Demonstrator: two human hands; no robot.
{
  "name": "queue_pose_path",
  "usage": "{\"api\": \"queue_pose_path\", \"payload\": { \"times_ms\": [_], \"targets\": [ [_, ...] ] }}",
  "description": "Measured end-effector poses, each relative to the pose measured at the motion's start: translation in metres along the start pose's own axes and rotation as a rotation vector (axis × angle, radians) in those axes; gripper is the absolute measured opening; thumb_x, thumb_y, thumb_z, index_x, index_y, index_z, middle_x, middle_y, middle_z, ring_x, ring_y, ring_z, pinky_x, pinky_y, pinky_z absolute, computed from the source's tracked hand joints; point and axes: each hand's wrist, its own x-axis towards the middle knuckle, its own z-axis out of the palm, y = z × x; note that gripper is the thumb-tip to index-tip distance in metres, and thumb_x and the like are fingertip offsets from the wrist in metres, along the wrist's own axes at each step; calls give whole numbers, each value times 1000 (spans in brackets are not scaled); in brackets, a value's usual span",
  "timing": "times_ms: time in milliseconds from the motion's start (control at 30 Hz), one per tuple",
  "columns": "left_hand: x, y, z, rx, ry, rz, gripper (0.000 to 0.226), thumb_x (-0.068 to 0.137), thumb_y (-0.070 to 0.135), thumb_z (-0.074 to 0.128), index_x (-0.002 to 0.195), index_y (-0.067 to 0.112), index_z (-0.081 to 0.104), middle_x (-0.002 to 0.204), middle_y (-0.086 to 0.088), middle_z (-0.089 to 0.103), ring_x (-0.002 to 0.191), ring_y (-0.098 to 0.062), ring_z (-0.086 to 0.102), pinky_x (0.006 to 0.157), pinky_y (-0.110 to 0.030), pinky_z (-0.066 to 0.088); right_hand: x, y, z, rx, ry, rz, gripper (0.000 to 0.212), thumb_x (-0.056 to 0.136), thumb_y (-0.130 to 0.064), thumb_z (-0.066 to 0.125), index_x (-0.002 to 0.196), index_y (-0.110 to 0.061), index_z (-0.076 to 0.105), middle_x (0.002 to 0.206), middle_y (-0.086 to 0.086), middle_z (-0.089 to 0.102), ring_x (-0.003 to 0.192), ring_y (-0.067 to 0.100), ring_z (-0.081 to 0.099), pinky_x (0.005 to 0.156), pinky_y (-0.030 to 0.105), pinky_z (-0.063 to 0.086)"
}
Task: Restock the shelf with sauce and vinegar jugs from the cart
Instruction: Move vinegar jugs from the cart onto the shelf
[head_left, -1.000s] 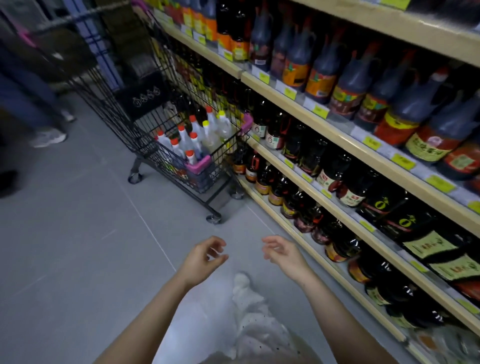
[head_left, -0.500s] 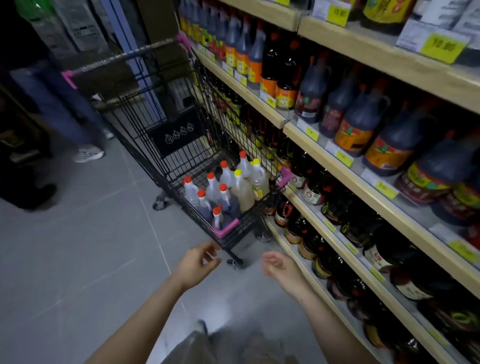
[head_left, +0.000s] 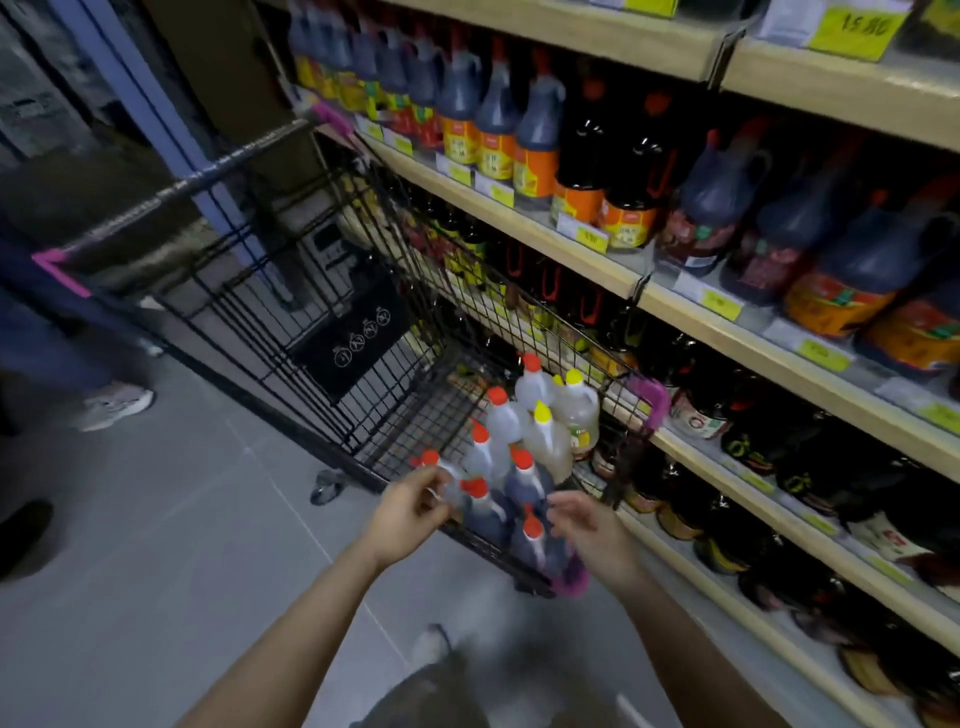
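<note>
Both hands hover with loosely curled, parted fingers, holding nothing: the left hand (head_left: 410, 512) and right hand (head_left: 589, 525) flank the red-capped jugs (head_left: 524, 483) just beyond the fingertips, inside the black wire cart (head_left: 332, 291). Right of the fingers runs the stocked shelf (head_left: 675, 296).

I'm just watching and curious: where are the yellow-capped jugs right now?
In the head view, the yellow-capped jugs stand in the cart, at its corner nearest the shelf, just beyond the red-capped jugs and both hands.
</note>
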Motion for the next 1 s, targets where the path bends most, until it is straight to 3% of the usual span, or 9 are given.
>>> {"api": "queue_pose_path", "payload": {
  "times_ms": [67, 200, 400, 500, 567, 667, 767, 900, 1000],
  "targets": [
    [20, -13, -33, 32, -30, 46, 18, 76, 26, 56, 93, 21, 58, 82, 7, 59, 73, -9, 59, 67, -24, 49, 11, -11, 24, -1, 38, 14, 16, 83, 11, 58, 91, -3, 62, 73, -2, 63, 57, -7, 57, 66, 15, 46],
    [57, -34, -76, 14, -77, 58, 27, 78, 31, 58, 102, 17, 59, 88, 2, 60, 74, -9, 60, 69, -22, 48, 35, -34, 56, -87, 78, 29, 24, 85, 2, 61, 86, -22, 64, 75, -15, 65, 61, -7, 58, 64, 12, 45],
    [107, -58, -88, -64, -128, 15, 21, 84, 16, 65, 104, 20, 59, 89, -3, 59, 75, -15, 57, 72, -27, 51, 79, -58, 72, -101, 118, -1, 16, 87, -6, 61, 101, -11, 64, 97, 3, 66, 87, 12, 60, 71, 5, 43],
    [126, -54, -96, -37, -160, 19, 21, 85, 16, 64, 104, 24, 57, 91, -1, 59, 82, -17, 58, 77, -28, 50, 104, -67, 68, -166, 132, -11, 22, 86, -11, 63, 108, -7, 62, 108, 7, 65, 99, 18, 61, 79, 14, 44],
    [140, -53, -103, -65, -163, 13, 21, 85, 16, 64, 100, 29, 56, 90, -1, 60, 84, -20, 59, 78, -30, 51, 123, -74, 65, -168, 129, 10, 25, 86, -11, 64, 110, -7, 60, 108, 8, 64, 96, 19, 61, 80, 21, 48],
    [162, -55, -113, -82, -136, -8, 25, 85, 16, 66, 97, 35, 55, 86, 2, 58, 83, -22, 59, 77, -28, 51, 152, -84, 63, -164, 148, 47, 22, 86, -11, 64, 103, -22, 57, 105, 5, 62, 96, 22, 61, 86, 38, 52],
    [180, -66, -118, -97, -124, -49, 24, 85, 10, 65, 100, 28, 57, 87, -2, 57, 84, -26, 59, 76, -19, 48, 181, -83, 71, -277, 119, 54, 26, 85, -13, 65, 107, -23, 56, 99, -4, 57, 94, 16, 56, 73, 14, 45],
    [197, -87, -110, -111, -97, -120, 31, 83, 3, 65, 94, 32, 57, 88, -10, 61, 81, -20, 61, 79, -25, 49, 214, -64, 91, -446, 162, 91, 28, 81, -29, 67, 106, -22, 54, 90, -7, 56, 86, 17, 55, 71, 25, 41],
    [213, -105, -101, -116, -135, -171, 29, 81, 8, 68, 88, 35, 59, 81, 4, 63, 73, -8, 60, 75, -25, 49, 231, -50, 101, -509, 235, 156, 36, 82, -25, 66, 116, -18, 56, 103, -1, 62, 91, 20, 59, 76, 28, 45]
  ]
}}
